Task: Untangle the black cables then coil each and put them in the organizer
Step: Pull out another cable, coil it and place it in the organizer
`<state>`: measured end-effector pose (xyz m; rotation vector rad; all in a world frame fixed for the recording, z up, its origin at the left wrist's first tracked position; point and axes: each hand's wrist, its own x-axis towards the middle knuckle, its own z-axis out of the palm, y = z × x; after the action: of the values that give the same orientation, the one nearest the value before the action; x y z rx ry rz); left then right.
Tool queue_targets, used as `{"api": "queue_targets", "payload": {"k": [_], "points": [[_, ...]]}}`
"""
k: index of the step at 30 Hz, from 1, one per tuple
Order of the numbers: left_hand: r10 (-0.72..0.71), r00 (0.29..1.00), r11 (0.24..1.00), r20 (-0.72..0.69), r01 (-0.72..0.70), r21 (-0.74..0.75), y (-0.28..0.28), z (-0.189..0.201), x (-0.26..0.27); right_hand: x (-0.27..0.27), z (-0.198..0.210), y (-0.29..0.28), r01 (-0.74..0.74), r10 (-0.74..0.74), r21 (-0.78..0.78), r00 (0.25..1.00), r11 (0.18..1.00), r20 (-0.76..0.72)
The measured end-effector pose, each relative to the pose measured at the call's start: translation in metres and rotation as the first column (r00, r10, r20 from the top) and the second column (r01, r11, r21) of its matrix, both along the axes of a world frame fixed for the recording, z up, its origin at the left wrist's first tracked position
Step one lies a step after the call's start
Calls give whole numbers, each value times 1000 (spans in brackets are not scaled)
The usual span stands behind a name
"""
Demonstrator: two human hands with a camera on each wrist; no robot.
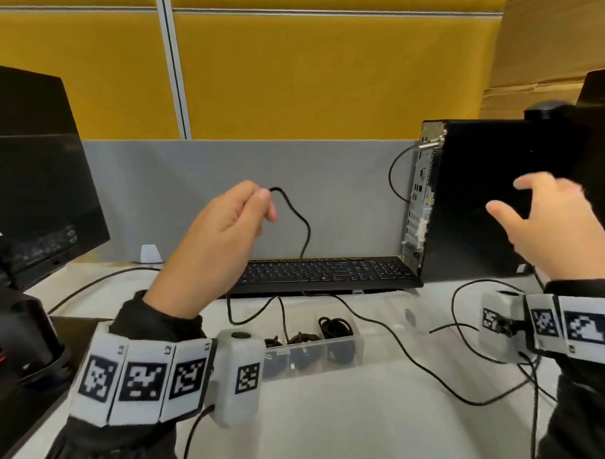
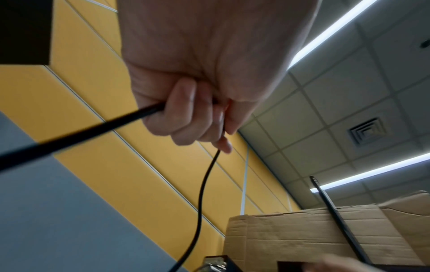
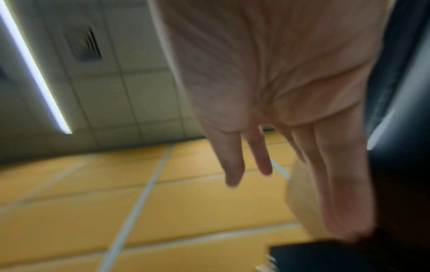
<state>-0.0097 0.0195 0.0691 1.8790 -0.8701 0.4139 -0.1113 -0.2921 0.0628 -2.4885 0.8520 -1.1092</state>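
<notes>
My left hand [image 1: 239, 214] is raised above the keyboard and grips a thin black cable [image 1: 302, 222], which loops out past the thumb and drops behind the keyboard. The left wrist view shows the fingers [image 2: 186, 119] curled round that black cable [image 2: 202, 193]. My right hand [image 1: 547, 217] hovers in front of the computer tower, fingers [image 3: 235, 165] spread and holding nothing. The clear organizer [image 1: 377, 350] lies on the white desk near me, with coiled black cables [image 1: 335, 326] in its left compartments. Another loose black cable [image 1: 419, 362] trails across the desk to the right.
A black keyboard [image 1: 323, 273] lies behind the organizer. A black computer tower [image 1: 492, 195] stands at the right, with a cable plugged in at its back. A monitor [image 1: 29, 190] stands at the left, and a grey partition [image 1: 224, 184] closes the desk's far edge.
</notes>
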Motion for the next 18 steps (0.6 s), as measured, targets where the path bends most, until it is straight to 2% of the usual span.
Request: {"api": "queue_targets", "payload": {"k": [2, 3, 4, 6, 7, 8, 9, 10, 12, 14, 16, 18], "points": [[-31, 996, 999, 80, 29, 27, -7, 1, -12, -4, 13, 35, -137, 157, -116, 969, 984, 191], [-54, 993, 998, 101, 51, 34, -11, 1, -18, -5, 18, 53, -262, 291, -147, 925, 954, 242], [-88, 990, 996, 110, 84, 39, -15, 1, -24, -5, 22, 72, -412, 441, -162, 867, 897, 233], [-166, 979, 986, 119, 162, 43, -24, 0, -33, -1, 21, 106, -700, 704, -71, 707, 710, 72], [-194, 973, 981, 124, 190, 44, -28, -1, -36, 2, 17, 117, -794, 794, 2, 608, 608, 7], [-210, 969, 978, 127, 205, 48, -29, -2, -37, 5, 15, 124, -852, 854, 76, 521, 519, 9], [-214, 969, 976, 121, 209, 53, -29, -2, -36, 7, 13, 124, -885, 886, 133, 457, 446, 75], [-213, 971, 977, 105, 209, 54, -28, -2, -35, 11, 13, 119, -892, 883, 167, 445, 421, 152], [-195, 978, 980, 75, 190, 65, -21, -2, -26, 15, 14, 96, -845, 795, 144, 533, 514, 291], [-153, 987, 987, 54, 149, 65, -12, -3, -13, 17, 15, 64, -724, 638, 41, 631, 688, 440], [-125, 992, 990, 11, 124, 62, -6, -6, -2, 13, 14, 33, -499, 450, -54, 724, 865, 522], [-86, 996, 990, -11, 87, 113, -4, -8, 3, 6, 8, 11, -261, 270, -95, 794, 961, 545]]}}
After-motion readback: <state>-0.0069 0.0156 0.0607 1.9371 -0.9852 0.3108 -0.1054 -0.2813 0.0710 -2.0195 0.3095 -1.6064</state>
